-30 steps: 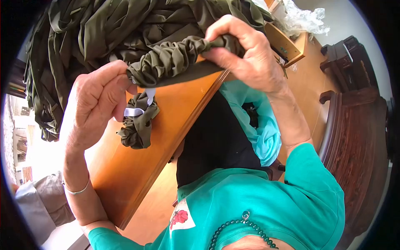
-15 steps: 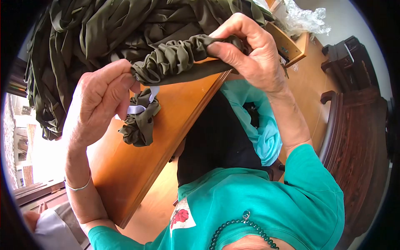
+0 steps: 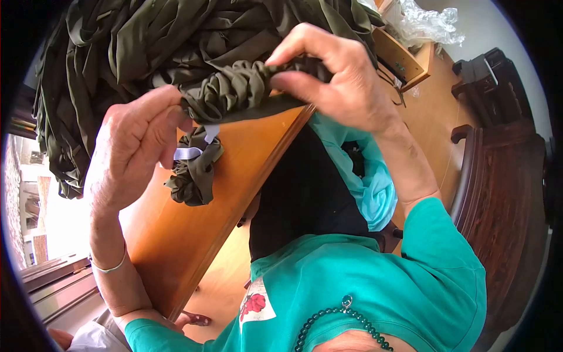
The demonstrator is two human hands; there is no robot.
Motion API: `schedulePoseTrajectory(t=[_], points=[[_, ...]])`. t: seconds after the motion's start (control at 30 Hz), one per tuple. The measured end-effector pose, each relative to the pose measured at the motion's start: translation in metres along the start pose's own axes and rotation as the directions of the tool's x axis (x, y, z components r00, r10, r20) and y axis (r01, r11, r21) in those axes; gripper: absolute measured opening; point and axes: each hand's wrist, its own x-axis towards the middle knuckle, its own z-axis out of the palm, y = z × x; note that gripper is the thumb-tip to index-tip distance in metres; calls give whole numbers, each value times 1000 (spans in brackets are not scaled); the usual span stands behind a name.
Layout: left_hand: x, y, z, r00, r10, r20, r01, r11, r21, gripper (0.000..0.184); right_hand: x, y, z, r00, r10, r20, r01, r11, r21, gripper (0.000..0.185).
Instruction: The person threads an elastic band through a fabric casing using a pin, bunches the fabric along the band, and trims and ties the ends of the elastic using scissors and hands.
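Observation:
An olive green fabric tube (image 3: 234, 88), gathered into ruffles along its left part, stretches between my two hands above the table. My left hand (image 3: 138, 141) pinches its left end. Around the right part of the tube, my right hand (image 3: 340, 82) is closed with thumb and fingers, slightly blurred by motion. White elastic (image 3: 187, 154) shows below the left end, by a bunched olive fabric piece (image 3: 193, 179) on the wooden table (image 3: 176, 234). Whether the elastic joins the held tube is hidden.
A large heap of olive fabric strips (image 3: 146, 41) covers the far side. An open drawer (image 3: 404, 64) and clear plastic (image 3: 425, 23) are at upper right. A light blue bag (image 3: 375, 188) hangs beside my lap. Dark carved furniture (image 3: 498, 205) stands right. Part of another person (image 3: 97, 337) shows at lower left.
My right hand has moved left along the fabric tube, and my left hand has shifted slightly left. The other person at lower left has moved lower in view, and a foot now shows under the table.

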Motion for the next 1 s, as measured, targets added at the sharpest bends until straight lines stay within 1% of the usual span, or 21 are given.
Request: schedulePoseTrajectory(t=[0.03, 0.07, 0.13, 0.23, 0.27, 0.33, 0.37, 0.4, 0.47, 0.5, 0.6, 0.63, 0.7, 0.73, 0.8, 0.83, 0.87, 0.9, 0.93, 0.97, 1.0], points=[[1, -1, -1, 1000, 26, 5, -26, 1000, 13, 35, -1, 4, -2, 995, 100, -17, -97, 988, 120, 15], [1, -3, -2, 1000, 30, 1, -30, 999, 30, 35, -3, 4, -3, 988, 153, 7, -151, 968, 201, 16], [0, -6, 0, 999, 40, -1, -39, 997, 62, 36, -8, 15, 2, 991, 133, 24, -135, 977, 166, 20], [0, -2, 1, 1000, 7, -8, -7, 998, 68, 36, 1, 18, 2, 985, -171, -28, 168, 982, -82, 24], [1, 0, 2, 1000, 5, -15, -4, 998, 64, 36, 2, 13, 5, 983, -183, -25, 180, 980, -89, 25], [1, 1, 3, 999, 24, 37, -26, 997, 75, 35, 4, -1, 12, 979, -204, -15, 201, 974, -104, 26], [1, 1, 3, 997, 31, 64, -36, 996, 79, 35, 6, -2, 12, 970, -237, 47, 242, 945, -221, 27], [1, 2, 4, 998, 20, 51, -23, 998, 60, 35, 8, -5, 11, 965, -262, 32, 262, 938, -229, 25], [1, 3, 3, 1000, -9, 19, 8, 1000, 23, 34, 11, 1, 4, 983, -185, 2, 184, 981, -64, 22], [0, -1, 4, 1000, -7, -14, 6, 1000, -11, 33, 11, 5, 4, 993, -120, -24, 122, 987, 109, 18], [0, -1, 2, 1000, 4, -17, -3, 999, 47, 32, 3, 1, 3, 986, 155, 69, -169, 931, 324, 17], [0, 3, -2, 1000, -6, 20, 5, 999, 52, 31, 3, 2, 4, 987, 149, 59, -160, 926, 343, 18], [0, 4, 1, 998, -57, 22, 56, 998, 21, 29, 4, 6, 6, 990, 135, 42, -141, 914, 381, 18], [1, 4, 2, 996, -81, 25, 81, 997, 8, 28, 7, 6, 7, 996, 84, 25, -88, 954, 287, 17], [2, -4, 6, 998, -53, 31, 48, 988, 146, 25, 14, 3, 7, 1000, -19, -1, 19, 996, 86, 19], [5, -5, 9, 999, 50, -1, -49, 976, 212, 15, 20, 4, 3, 992, -113, 54, 115, 992, -50, 30], [5, -1, 11, 998, -61, -31, 62, 997, 35, 15, 24, 1, 1, 990, -140, 27, 140, 990, -6, 31], [3, 5, 11, 984, -174, -44, 166, 976, -144, 16, 31, -3, 0, 986, -169, 0, 169, 985, 35, 32], [1, 8, 10, 958, -286, -34, 261, 912, -318, 16, 34, -4, -1, 980, -196, -30, 198, 977, 77, 34], [0, 0, 15, 964, -203, -173, 117, 905, -409, 21, 36, 1, -6, 985, -166, -39, 168, 984, 58, 42], [1, -1, 9, 980, -134, -146, 67, 917, -392, 25, 32, 5, -10, 998, -58, -38, 63, 986, 153, 46]])
